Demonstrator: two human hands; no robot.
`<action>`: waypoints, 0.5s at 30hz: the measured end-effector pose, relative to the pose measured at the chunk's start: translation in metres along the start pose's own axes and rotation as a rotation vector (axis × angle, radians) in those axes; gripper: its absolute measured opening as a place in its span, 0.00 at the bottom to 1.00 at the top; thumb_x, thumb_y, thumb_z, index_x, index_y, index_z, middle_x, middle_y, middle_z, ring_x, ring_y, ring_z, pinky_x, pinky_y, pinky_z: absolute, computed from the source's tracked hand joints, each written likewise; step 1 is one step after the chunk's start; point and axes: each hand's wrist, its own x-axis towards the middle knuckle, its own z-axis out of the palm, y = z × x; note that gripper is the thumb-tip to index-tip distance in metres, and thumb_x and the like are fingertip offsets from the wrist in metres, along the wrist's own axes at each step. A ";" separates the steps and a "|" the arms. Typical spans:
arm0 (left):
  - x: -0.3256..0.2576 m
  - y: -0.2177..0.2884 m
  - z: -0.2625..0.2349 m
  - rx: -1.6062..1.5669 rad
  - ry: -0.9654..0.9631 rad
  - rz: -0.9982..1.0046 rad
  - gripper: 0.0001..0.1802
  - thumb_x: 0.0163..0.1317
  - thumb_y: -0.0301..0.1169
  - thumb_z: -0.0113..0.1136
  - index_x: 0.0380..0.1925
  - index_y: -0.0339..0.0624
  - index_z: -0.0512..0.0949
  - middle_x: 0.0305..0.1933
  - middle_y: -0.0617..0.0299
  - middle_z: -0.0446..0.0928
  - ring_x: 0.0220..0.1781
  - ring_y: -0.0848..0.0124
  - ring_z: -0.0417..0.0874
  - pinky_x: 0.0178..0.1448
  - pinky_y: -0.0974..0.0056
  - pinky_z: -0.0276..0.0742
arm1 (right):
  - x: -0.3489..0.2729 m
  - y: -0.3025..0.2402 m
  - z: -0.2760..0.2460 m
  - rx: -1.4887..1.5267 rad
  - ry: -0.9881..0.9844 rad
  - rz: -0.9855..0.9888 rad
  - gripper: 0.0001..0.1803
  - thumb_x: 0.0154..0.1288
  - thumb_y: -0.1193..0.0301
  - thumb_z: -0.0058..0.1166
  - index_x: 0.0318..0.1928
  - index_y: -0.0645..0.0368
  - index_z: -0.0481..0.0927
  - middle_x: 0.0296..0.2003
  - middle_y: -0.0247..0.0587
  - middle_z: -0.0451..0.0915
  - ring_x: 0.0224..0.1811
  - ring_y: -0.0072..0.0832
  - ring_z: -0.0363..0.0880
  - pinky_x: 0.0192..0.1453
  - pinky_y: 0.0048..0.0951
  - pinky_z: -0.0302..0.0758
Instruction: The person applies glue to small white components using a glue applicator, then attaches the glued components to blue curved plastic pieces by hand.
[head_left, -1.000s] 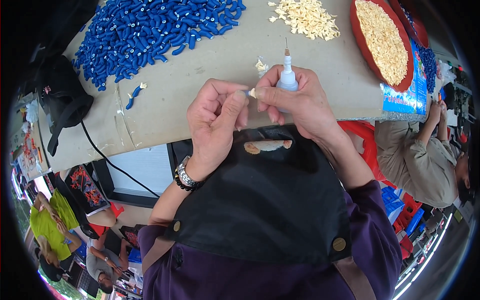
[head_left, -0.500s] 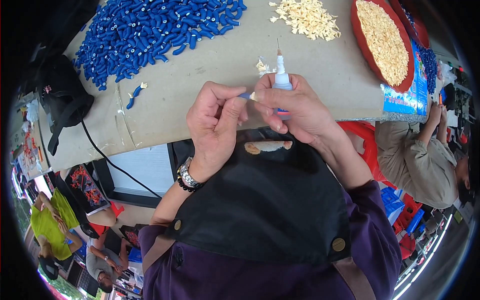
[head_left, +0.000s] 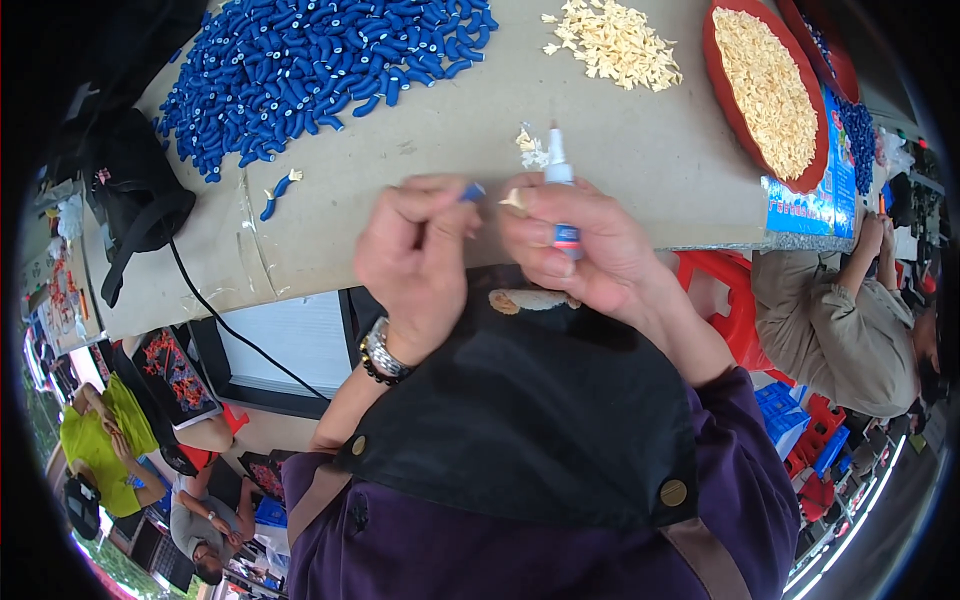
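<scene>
My left hand point(head_left: 415, 260), blurred by motion, pinches a short blue tube-like piece point(head_left: 474, 191) between thumb and fingertips. My right hand point(head_left: 610, 240) is wrapped round a small white glue bottle point(head_left: 559, 172), its narrow tip pointing away from me. Between the same hand's thumb and finger sits a small cream piece point(head_left: 514, 199), a short gap away from the blue one. To the left on the table point(head_left: 370, 235) lies a blue curved piece point(head_left: 270, 205) with cream ends. Just beyond the bottle are a few cream scraps point(head_left: 527, 143).
A big heap of blue curved pieces point(head_left: 310, 80) covers the table's far left. Far right of it are a pile of cream pieces point(head_left: 615, 45) and a red dish point(head_left: 722, 95) full of them. A black bag point(head_left: 130, 180) with a cable stands at left. Other people sit nearby.
My left hand has drawn back to the left with the blue piece, parting it from the cream piece. My right hand keeps nearly the same place, the bottle slightly lower.
</scene>
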 end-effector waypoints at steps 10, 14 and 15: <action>0.010 0.012 0.001 -0.595 -0.064 -0.621 0.09 0.66 0.28 0.56 0.40 0.34 0.72 0.32 0.61 0.77 0.24 0.77 0.75 0.28 0.73 0.69 | -0.010 -0.016 0.006 -0.613 0.170 -0.412 0.05 0.61 0.75 0.55 0.30 0.63 0.75 0.17 0.31 0.72 0.14 0.15 0.67 0.16 0.17 0.60; 0.007 0.005 0.000 -0.663 -0.095 -0.637 0.11 0.66 0.31 0.56 0.41 0.35 0.72 0.32 0.62 0.77 0.25 0.77 0.75 0.27 0.74 0.68 | -0.005 -0.012 0.006 -0.611 0.168 -0.355 0.05 0.61 0.75 0.55 0.30 0.64 0.76 0.16 0.32 0.72 0.14 0.15 0.67 0.16 0.17 0.60; 0.007 0.005 0.000 -0.685 -0.105 -0.643 0.11 0.66 0.32 0.56 0.41 0.35 0.72 0.32 0.62 0.77 0.25 0.77 0.75 0.27 0.74 0.68 | -0.003 -0.012 0.004 -0.606 0.153 -0.338 0.05 0.61 0.75 0.55 0.31 0.64 0.75 0.17 0.32 0.72 0.14 0.15 0.67 0.16 0.17 0.60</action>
